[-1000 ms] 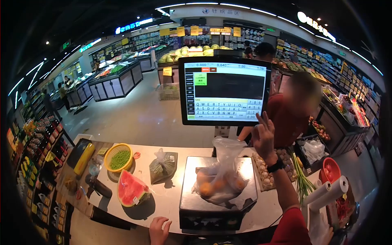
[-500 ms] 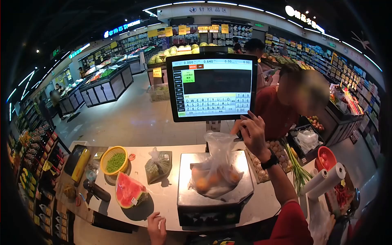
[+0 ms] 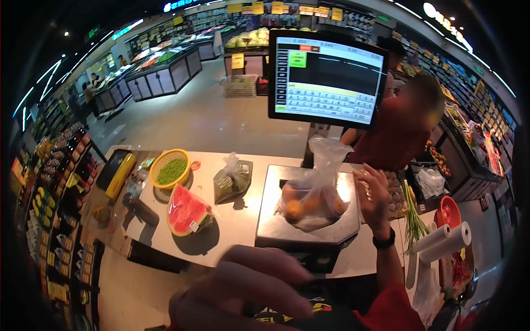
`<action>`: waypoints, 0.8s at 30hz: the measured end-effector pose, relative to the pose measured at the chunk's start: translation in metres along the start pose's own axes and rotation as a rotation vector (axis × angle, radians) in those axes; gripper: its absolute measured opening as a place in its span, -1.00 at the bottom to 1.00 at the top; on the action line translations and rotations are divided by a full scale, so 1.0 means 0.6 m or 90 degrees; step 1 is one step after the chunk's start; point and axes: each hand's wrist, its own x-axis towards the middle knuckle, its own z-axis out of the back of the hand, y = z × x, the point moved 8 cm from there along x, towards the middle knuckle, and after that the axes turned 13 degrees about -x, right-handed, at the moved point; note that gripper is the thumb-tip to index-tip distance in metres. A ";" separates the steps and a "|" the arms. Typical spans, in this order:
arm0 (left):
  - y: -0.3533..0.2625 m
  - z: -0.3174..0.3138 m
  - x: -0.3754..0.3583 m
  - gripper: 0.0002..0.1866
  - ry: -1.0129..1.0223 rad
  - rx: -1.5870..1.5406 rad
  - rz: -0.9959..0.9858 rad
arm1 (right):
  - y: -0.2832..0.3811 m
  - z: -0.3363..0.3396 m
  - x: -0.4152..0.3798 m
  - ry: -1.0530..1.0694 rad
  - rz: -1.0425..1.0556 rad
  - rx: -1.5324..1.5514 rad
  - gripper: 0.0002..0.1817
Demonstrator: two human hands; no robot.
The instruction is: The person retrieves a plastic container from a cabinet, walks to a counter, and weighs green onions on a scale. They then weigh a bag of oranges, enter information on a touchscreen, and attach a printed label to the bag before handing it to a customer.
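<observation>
A clear plastic bag of orange round fruit sits on the metal weighing scale. My right hand, with a black watch on the wrist, is beside the scale's right edge. Its fingers are stretched out and hold nothing. Large and close to the camera, my left hand is raised in front of the counter's near edge, fingers loosely bent and apart, with nothing seen in them. Above the scale stands the touchscreen, showing a keyboard and one green item tile.
Left of the scale are a cut watermelon, a yellow basket of green beans or peas and a tied bag of greens. To the right lie eggs, green onions and plastic rolls. A person in red stands across the counter.
My right hand has come down from the screen's lower right corner to beside the scale. My left hand has risen towards the camera. The view has tilted down and turned left.
</observation>
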 end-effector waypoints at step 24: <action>0.093 -0.168 0.022 -0.75 0.441 -0.589 0.018 | -0.126 0.091 -0.194 0.054 -0.290 0.033 -0.90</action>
